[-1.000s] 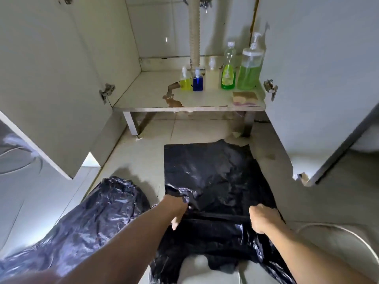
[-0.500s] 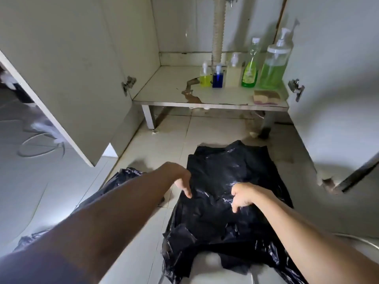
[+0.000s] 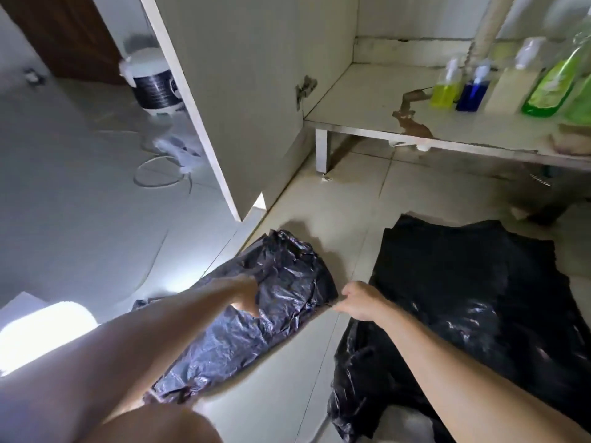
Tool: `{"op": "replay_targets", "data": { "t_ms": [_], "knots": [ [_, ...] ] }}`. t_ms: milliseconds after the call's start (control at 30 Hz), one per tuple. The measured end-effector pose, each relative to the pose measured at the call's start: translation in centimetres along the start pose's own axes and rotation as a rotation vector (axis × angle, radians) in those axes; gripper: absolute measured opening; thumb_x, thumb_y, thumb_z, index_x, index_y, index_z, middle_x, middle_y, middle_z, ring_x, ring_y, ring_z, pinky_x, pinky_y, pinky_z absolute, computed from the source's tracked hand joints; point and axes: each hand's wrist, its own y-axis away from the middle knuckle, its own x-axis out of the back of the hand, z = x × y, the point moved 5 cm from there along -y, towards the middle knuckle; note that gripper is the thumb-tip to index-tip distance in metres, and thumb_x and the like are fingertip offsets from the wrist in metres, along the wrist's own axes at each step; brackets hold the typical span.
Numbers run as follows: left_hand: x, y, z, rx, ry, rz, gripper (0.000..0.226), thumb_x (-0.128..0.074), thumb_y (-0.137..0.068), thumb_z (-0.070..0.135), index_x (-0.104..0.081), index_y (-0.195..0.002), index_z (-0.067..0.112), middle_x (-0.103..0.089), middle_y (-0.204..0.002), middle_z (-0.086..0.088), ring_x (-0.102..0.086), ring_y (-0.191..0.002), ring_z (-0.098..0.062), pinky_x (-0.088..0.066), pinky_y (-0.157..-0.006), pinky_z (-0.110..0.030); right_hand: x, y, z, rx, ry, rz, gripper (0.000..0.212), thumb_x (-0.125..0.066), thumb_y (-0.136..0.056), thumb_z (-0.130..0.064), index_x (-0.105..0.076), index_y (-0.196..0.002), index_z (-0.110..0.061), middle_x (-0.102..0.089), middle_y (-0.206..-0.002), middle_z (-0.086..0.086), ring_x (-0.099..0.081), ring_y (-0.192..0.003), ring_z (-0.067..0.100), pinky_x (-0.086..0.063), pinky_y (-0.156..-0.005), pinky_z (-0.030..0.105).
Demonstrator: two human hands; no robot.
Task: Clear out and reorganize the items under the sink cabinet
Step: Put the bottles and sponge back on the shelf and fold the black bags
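Head view, looking down at a pale tiled floor (image 3: pixel 335 193) in front of an open sink cabinet.

In the lower centre of the frame, two bare arms reach in from the bottom edge. The left hand (image 3: pixel 243 294) rests on a crumpled purplish-black plastic bag (image 3: pixel 256 318) that lies slantwise on the floor; its fingers curl down into the plastic, but whether they actually grip it cannot be told. The right hand (image 3: pixel 359 300) is closed in a loose fist and pinches the right edge of that same bag, pulling it taut.

To the right, filling the lower right of the frame, a second black plastic bag (image 3: pixel 463 289) is spread flat on the tiles, near the crumpled one.

In the upper right, the raised cabinet shelf (image 3: pixel 367 103) carries a brown stain and a row of bottles: a small yellow bottle (image 3: pixel 444 92), a small blue bottle (image 3: pixel 471 95), a pale bottle (image 3: pixel 511 87) and a green bottle (image 3: pixel 550 91), all blurred. A pale drain pipe (image 3: pixel 487 24) rises behind them.

The open cabinet door (image 3: pixel 224 91) crosses the upper middle. Beyond it, in the upper left, a white tub with a dark label (image 3: pixel 155 81) stands on the floor beside a loose white cord (image 3: pixel 153 174).
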Motion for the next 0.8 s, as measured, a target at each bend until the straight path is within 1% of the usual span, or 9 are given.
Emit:
{"op": "replay_targets", "data": {
  "t_ms": [67,133,200,267,367,467,567,667,800],
  "knots": [
    [-1.8,-1.1,-4.3,0.152,0.094,0.084,0.087,-0.073,-0.077,0.045,-0.030,-0.142,0.005,-0.048,-0.132,-0.014,-0.052,-0.114,-0.026,-0.048,-0.099,-0.038,-2.3,-1.5,-0.2,-0.037,-0.062,0.023,0.051,-0.064,-0.081,-0.029,-0.051,-0.124,-0.005,-0.057,-0.125,0.013,-0.056,-0.112,0.028,-0.048,-0.083,0.028],
    [-3.8,-1.9,-8.1,0.256,0.172,0.111,0.095,-0.075,-0.074,0.047,-0.026,-0.144,0.006,-0.040,-0.139,-0.016,-0.044,-0.122,-0.028,-0.044,-0.103,-0.040,-3.5,-2.5,-0.6,-0.068,-0.166,0.075,0.061,-0.068,-0.080,-0.029,-0.044,-0.131,-0.005,-0.052,-0.132,0.013,-0.053,-0.118,0.028,-0.046,-0.088,0.029],
    [-5.8,-2.5,-11.2,0.336,0.268,0.087,0.095,-0.079,-0.070,0.043,-0.029,-0.142,0.006,-0.049,-0.127,-0.012,-0.048,-0.115,-0.025,-0.047,-0.100,-0.036,-4.3,-3.4,-1.0,-0.089,-0.263,0.090,0.065,-0.069,-0.082,-0.031,-0.041,-0.134,-0.004,-0.051,-0.134,0.014,-0.052,-0.120,0.030,-0.045,-0.088,0.028],
    [-7.5,-2.4,-12.7,0.375,0.345,0.045,0.093,-0.081,-0.067,0.037,-0.032,-0.138,0.002,-0.055,-0.107,-0.005,-0.056,-0.097,-0.019,-0.054,-0.087,-0.028,-4.9,-4.0,-1.2,-0.108,-0.298,0.074,0.064,-0.066,-0.084,-0.036,-0.042,-0.134,-0.004,-0.052,-0.134,0.012,-0.052,-0.121,0.029,-0.044,-0.089,0.027],
    [-9.1,-2.4,-13.3,0.360,0.325,0.011,0.065,-0.078,-0.073,0.026,-0.044,-0.124,0.004,-0.061,-0.100,-0.003,-0.061,-0.089,-0.017,-0.057,-0.082,-0.025,-6.1,-4.1,-1.6,-0.102,-0.176,0.014,0.051,-0.059,-0.088,-0.041,-0.054,-0.124,-0.006,-0.059,-0.124,0.010,-0.056,-0.114,0.027,-0.045,-0.087,0.028],
    [-8.4,-2.0,-13.3,0.333,0.224,0.121,0.019,-0.060,-0.088,0.019,-0.063,-0.105,0.010,-0.066,-0.086,-0.001,-0.066,-0.077,-0.016,-0.059,-0.072,-0.028,-6.8,-3.6,-2.5,-0.009,-0.149,0.016,0.023,-0.057,-0.089,-0.032,-0.062,-0.099,-0.012,-0.060,-0.099,0.008,-0.059,-0.093,0.025,-0.043,-0.069,0.026],
    [-6.3,-1.0,-12.5,0.301,0.149,0.105,0.016,-0.051,-0.094,0.019,-0.064,-0.098,0.010,-0.060,-0.077,0.001,-0.064,-0.071,-0.015,-0.058,-0.069,-0.026,-5.1,-2.3,-3.5,0.095,-0.160,0.016,0.010,-0.057,-0.089,-0.029,-0.054,-0.092,-0.020,-0.050,-0.085,0.000,-0.047,-0.081,0.017,-0.031,-0.054,0.021],
    [-2.7,0.6,-11.2,0.268,0.121,0.012,0.020,-0.059,-0.090,0.031,-0.065,-0.099,0.013,-0.060,-0.083,0.002,-0.061,-0.082,-0.015,-0.054,-0.080,-0.024,0.2,0.2,-3.9,0.153,-0.132,0.046,0.019,-0.064,-0.084,-0.026,-0.053,-0.074,-0.014,-0.050,-0.070,0.000,-0.047,-0.067,0.015,-0.029,-0.054,0.026],
    [4.3,3.9,-7.0,0.195,0.246,-0.055,0.033,-0.065,-0.087,0.025,-0.064,-0.116,0.010,-0.066,-0.117,-0.010,-0.061,-0.091,-0.022,-0.052,-0.084,-0.030,10.2,4.8,-2.4,0.154,-0.025,0.150,0.031,-0.070,-0.079,-0.030,-0.048,-0.060,-0.017,-0.054,-0.064,-0.002,-0.050,-0.059,0.013,-0.032,-0.053,0.026]
  ]
}}
